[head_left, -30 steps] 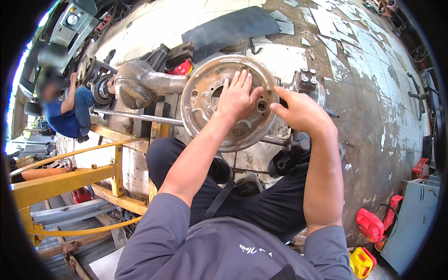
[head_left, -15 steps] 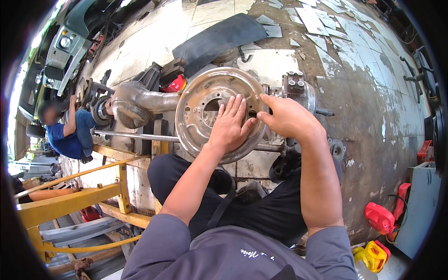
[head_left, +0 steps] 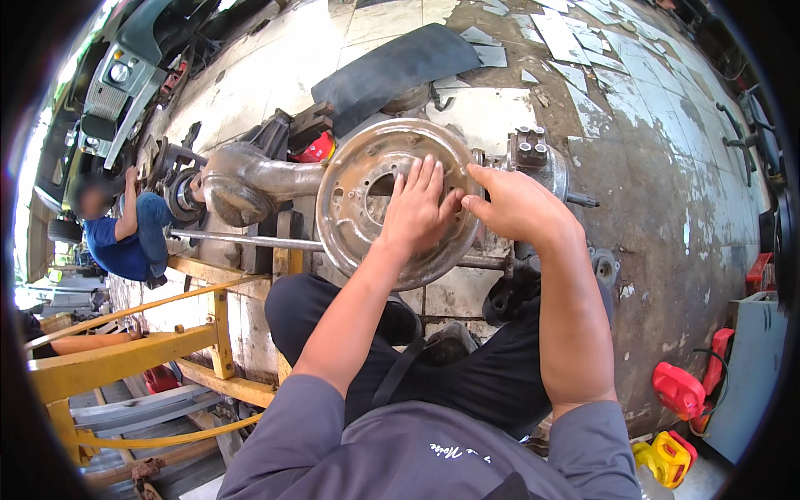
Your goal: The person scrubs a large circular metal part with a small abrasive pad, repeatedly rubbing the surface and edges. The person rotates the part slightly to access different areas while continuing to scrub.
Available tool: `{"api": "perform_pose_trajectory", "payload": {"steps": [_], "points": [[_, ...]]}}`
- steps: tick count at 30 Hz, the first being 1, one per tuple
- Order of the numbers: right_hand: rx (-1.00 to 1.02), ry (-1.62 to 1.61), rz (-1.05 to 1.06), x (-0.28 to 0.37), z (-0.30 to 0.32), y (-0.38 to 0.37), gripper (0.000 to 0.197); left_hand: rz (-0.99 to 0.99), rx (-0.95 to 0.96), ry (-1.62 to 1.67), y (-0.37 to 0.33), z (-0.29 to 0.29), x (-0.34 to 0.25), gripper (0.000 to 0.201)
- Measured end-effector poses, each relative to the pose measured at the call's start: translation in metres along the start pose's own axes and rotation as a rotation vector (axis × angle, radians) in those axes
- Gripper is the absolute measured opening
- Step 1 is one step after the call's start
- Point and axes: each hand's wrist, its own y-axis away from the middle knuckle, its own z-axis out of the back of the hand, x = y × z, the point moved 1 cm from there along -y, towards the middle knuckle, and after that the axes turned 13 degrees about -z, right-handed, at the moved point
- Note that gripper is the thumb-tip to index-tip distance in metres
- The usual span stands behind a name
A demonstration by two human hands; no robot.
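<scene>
A rusty brake backing plate (head_left: 346, 237), round with a raised rim and a central hole, faces up in front of my knees. My left hand (head_left: 418, 215) lies flat on its right half, fingers stretched out beside the central hole and the thumb apart. At the plate's right edge my right hand (head_left: 521, 208) grips the rim, thumb on the near side and forefinger farther up; its other fingers are hidden behind. A heavy axle housing (head_left: 237, 185) extends left from behind the plate, and a metal hub-like part (head_left: 543, 167) with bolts stands to its right.
A yellow metal frame (head_left: 125, 354) stands at the left, near a crouching person in blue (head_left: 121, 242). A dark curved sheet (head_left: 396, 75) lies on the tiled floor beyond. Red (head_left: 677, 390) and yellow (head_left: 662, 458) containers sit by a grey cabinet (head_left: 750, 371) at right.
My left hand has slid slightly up and to the right over the plate, its thumb now nearer the right hand. My right hand stays at the rim.
</scene>
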Motion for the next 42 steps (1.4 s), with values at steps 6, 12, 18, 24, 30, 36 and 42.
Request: {"api": "perform_pose_trajectory", "payload": {"steps": [6,12,18,24,30,36,42], "points": [[0.036,-0.018,0.000,0.004,-0.001,0.004,0.057,0.013,-0.030,-0.064,-0.017,-0.005,0.007,0.081],[-0.022,-0.032,-0.002,-0.004,-0.003,0.001,0.057,0.014,-0.001,0.030,0.012,0.001,-0.012,0.077],[0.044,-0.012,0.004,0.004,-0.004,0.004,0.043,0.065,0.034,-0.013,-0.020,0.000,0.006,0.077],[-0.027,-0.037,0.006,-0.005,-0.006,0.004,0.054,0.018,0.010,0.057,0.026,0.000,-0.025,0.076],[-0.023,-0.044,0.038,0.005,-0.006,0.002,0.044,0.038,0.043,-0.003,-0.020,0.001,0.006,0.078],[-0.060,-0.022,0.031,-0.008,-0.008,0.004,0.048,0.011,-0.016,0.020,0.012,-0.006,-0.021,0.081],[-0.053,-0.043,0.045,-0.002,-0.008,0.001,0.047,0.012,-0.026,0.066,0.016,-0.003,-0.029,0.077]]}}
